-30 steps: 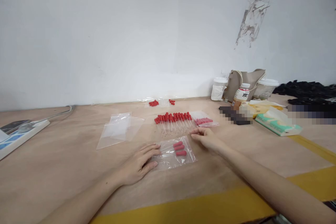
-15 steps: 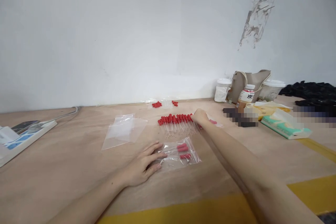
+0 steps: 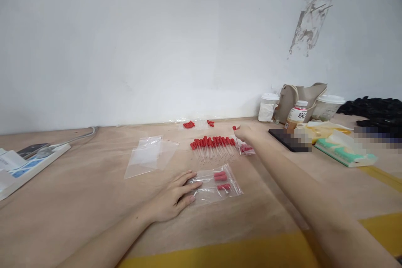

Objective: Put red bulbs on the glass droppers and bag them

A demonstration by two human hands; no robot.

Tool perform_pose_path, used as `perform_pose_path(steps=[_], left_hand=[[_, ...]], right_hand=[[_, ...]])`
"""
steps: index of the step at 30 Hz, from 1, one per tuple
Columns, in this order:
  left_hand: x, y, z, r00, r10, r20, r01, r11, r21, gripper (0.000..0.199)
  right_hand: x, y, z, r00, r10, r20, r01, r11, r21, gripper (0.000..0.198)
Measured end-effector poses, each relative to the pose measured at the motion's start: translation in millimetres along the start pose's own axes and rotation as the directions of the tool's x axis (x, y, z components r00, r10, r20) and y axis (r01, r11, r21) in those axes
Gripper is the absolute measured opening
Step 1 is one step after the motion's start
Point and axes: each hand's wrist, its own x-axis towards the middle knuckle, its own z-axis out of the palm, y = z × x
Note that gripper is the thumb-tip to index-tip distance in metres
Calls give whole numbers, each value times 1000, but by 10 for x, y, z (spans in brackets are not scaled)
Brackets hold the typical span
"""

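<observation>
My left hand (image 3: 176,194) lies flat with fingers spread, its fingertips on the left edge of a clear zip bag (image 3: 205,197) that has several red rubber bulbs (image 3: 220,177) in it. Behind the bag is a row of droppers (image 3: 213,142), red bulbs away from me and thin clear tubes toward me. Right of the row, my right hand (image 3: 245,135) is closed in a pinch; a red bulb of a dropper (image 3: 234,128) shows at its fingertips, the tube hidden. A small clear bag with red pieces (image 3: 246,149) lies just below that hand.
Flat clear bags (image 3: 146,157) lie to the left. Small red bulbs (image 3: 189,124) rest on plastic near the wall. A power strip (image 3: 34,169) is at far left. On the right are a phone (image 3: 284,139), bottle (image 3: 297,116), paper cup (image 3: 268,108), handbag (image 3: 285,102) and tissue pack (image 3: 345,150).
My right hand has moved off the right end of the dropper row, slightly up and right, with a red bulb now visible at its fingertips. My left hand stays on the bag.
</observation>
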Motion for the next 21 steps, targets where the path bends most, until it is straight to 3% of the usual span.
perform_pose_path(steps=[5, 7, 9, 13, 21], left_hand=[[6, -2, -2, 1000, 19, -2, -19, 1000, 9, 40], [4, -11, 6, 1000, 24, -8, -24, 1000, 10, 40], [2, -21, 15, 1000, 28, -10, -28, 1000, 8, 40], [5, -35, 28, 999, 37, -24, -37, 999, 3, 40], [2, -19, 24, 999, 29, -24, -29, 1000, 6, 39]], right_hand=[[-427, 149, -320, 996, -36, 80, 10, 952, 306, 15], [-636, 262, -301, 991, -53, 122, -42, 743, 668, 15], [-822, 365, -210, 995, -40, 87, -44, 614, 788, 30], [-1072, 448, -4, 996, -45, 73, -39, 522, 852, 47], [-1305, 371, 156, 995, -39, 92, -62, 480, 875, 44]])
